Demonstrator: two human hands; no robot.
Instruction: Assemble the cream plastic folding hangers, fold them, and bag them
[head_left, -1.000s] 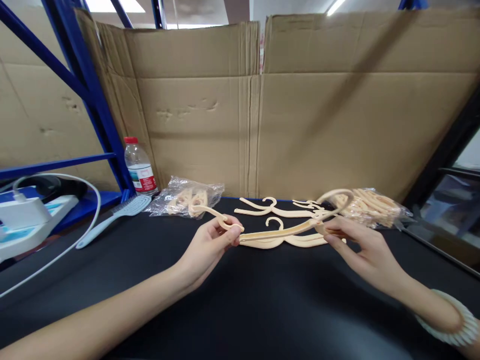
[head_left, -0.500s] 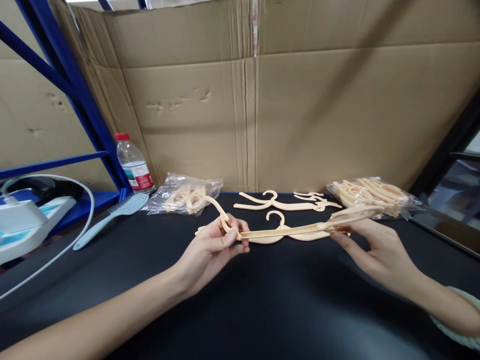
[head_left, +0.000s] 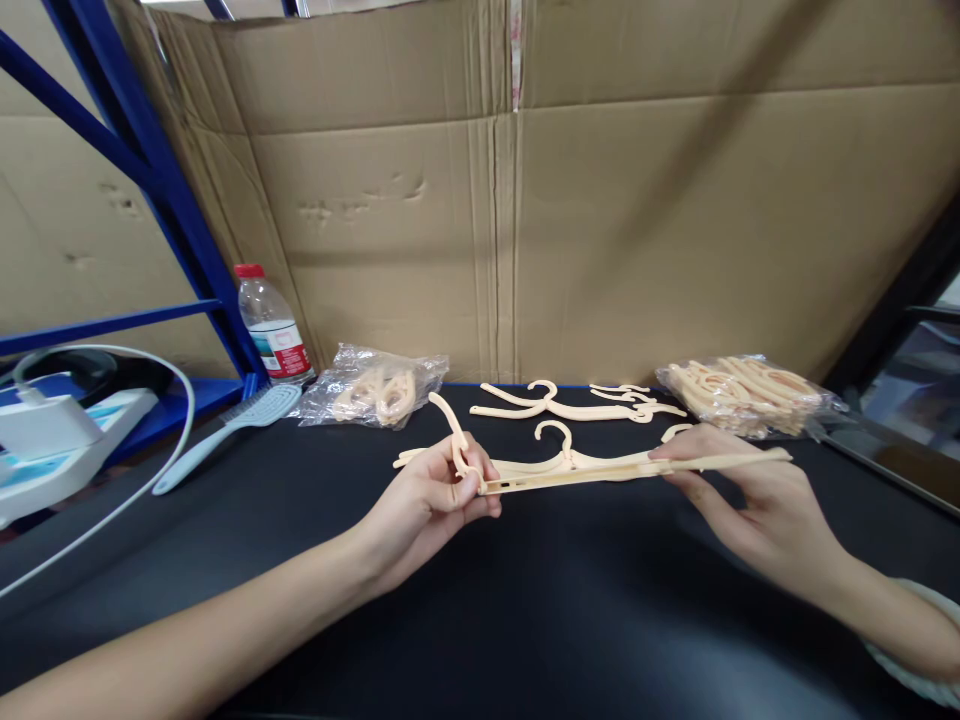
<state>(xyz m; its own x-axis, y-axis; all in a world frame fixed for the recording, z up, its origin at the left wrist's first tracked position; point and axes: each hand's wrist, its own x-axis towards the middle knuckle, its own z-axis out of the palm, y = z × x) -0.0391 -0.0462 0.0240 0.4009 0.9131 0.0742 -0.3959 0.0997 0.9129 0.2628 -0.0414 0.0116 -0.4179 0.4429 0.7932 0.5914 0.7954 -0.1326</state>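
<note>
My left hand [head_left: 439, 485] pinches a short curved beige hanger piece [head_left: 448, 418], one end of which sticks up past the fingers. The piece meets the left end of a long, thin beige hanger part [head_left: 570, 478]; whether the two are joined I cannot tell. Farther right, my right hand [head_left: 739, 485] is closed on that long part, whose other end [head_left: 750, 458] juts out beyond the knuckles. Just behind them a beige clothes hanger [head_left: 553, 432] with its hook up lies on the black tabletop [head_left: 525, 610], partly covered by the held part and my fingers.
More hanger parts [head_left: 555, 409] lie farther back. Clear bags of beige parts stand at the left [head_left: 352, 385] and right [head_left: 750, 395]. On the left are a pale blue hairbrush [head_left: 232, 430], a bottle [head_left: 271, 330] and a power strip [head_left: 112, 425] with a white cable. Cardboard [head_left: 390, 220] walls the back.
The long part has turned in my right hand, so its curved end has swung down to lie nearly level. The short piece in my left hand has tipped more upright. The view has dipped slightly.
</note>
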